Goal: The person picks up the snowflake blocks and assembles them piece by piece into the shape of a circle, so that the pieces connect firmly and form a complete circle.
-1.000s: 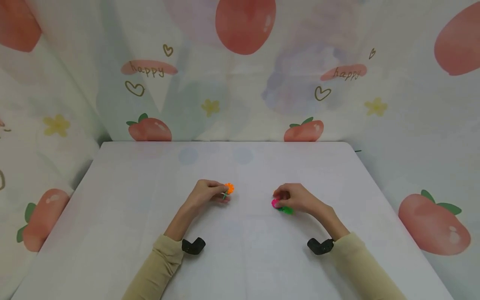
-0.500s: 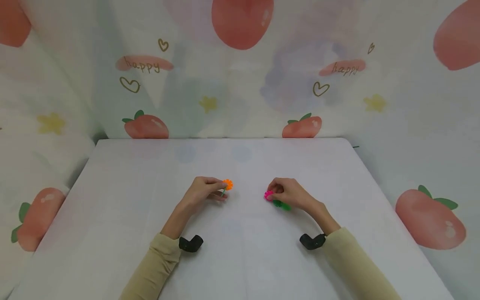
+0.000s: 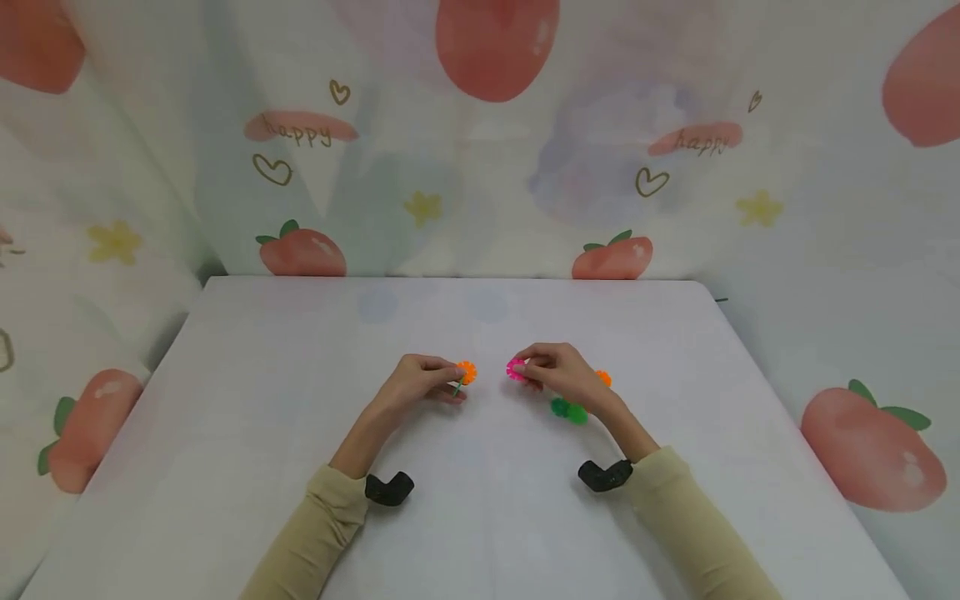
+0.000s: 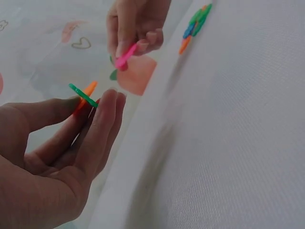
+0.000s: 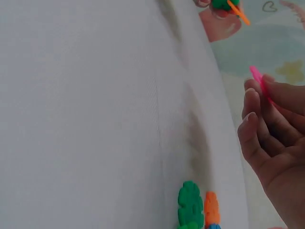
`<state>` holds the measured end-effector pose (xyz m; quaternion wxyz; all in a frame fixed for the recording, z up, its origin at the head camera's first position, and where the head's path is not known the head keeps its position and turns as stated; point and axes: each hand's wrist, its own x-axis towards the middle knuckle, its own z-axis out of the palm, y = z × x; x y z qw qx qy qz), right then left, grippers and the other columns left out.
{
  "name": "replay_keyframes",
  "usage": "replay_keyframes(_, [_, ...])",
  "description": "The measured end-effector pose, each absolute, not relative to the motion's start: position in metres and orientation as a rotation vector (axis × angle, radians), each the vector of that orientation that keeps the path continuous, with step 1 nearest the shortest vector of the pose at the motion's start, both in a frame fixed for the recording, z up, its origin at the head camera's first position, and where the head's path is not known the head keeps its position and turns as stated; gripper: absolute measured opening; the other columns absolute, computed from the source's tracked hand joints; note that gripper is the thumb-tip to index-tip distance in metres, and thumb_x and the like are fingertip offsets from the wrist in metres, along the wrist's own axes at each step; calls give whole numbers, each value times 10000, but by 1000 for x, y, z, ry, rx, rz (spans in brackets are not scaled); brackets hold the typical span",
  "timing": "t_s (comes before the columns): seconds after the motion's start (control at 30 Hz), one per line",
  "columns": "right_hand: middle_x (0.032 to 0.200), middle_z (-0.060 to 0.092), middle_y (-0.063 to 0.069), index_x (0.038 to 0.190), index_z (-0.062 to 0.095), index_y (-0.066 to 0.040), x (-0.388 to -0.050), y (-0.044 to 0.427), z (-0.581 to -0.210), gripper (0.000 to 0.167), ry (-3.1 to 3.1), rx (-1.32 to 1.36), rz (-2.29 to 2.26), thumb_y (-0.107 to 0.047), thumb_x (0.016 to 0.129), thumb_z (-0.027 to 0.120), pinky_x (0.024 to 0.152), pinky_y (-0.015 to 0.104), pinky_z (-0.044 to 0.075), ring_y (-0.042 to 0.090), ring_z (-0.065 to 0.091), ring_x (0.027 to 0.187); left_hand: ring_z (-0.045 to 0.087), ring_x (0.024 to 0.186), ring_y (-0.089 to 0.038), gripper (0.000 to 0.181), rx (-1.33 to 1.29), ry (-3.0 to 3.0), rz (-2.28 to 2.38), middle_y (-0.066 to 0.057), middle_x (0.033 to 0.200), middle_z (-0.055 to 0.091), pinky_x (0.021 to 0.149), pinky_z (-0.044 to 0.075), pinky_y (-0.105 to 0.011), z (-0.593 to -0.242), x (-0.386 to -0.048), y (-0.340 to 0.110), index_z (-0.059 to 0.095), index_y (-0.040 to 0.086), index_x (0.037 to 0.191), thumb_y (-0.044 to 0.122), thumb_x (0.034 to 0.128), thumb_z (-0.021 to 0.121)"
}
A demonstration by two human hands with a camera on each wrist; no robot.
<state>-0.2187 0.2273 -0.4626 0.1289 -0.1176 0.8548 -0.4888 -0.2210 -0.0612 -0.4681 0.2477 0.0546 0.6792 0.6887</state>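
Note:
My left hand (image 3: 420, 385) pinches an orange disc (image 3: 468, 372) joined crosswise to a green disc (image 4: 82, 95), seen edge-on in the left wrist view. Between thumb and fingers of my right hand (image 3: 558, 371) is a pink notched disc (image 3: 514, 369), a short way right of the orange one and apart from it. In the right wrist view the pink disc (image 5: 260, 83) stands edge-on at the fingertips. Below my right wrist a group of discs lies on the table: green discs (image 3: 576, 413), an orange disc (image 3: 603, 379) and a blue piece (image 4: 188, 30).
A white cloth covers the table (image 3: 300, 333). Patterned cloth (image 3: 480, 167) hangs behind it and at both sides. Each wrist carries a black camera, one on the left (image 3: 389, 489) and one on the right (image 3: 604, 476).
My right hand has moved left and away from me with the pink disc, uncovering the green and orange discs on the table. My left hand keeps its hold, nearly still.

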Motion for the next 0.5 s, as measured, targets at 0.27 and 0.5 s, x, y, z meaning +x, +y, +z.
replay_keyframes(0.27, [883,754,68,1193,709,-45,-223,202,-459,212,2490,-445,-1430,-133,1004,673,796,325,609,248,722,796,788,822,-236,286,145,1912,1859,-231,1016,769,882,610,-371,-468,-222,-57,738,-85,1099,166,964,718])
replay_keyframes(0.5, [904,786,60,1120,716,-66,-221,184,-461,140,2555,-595,-1416,-87,983,690,825,266,606,198,767,815,790,853,-244,314,96,1969,1797,-175,967,785,1052,522,-419,-470,-223,-59,756,-58,1095,231,980,710])
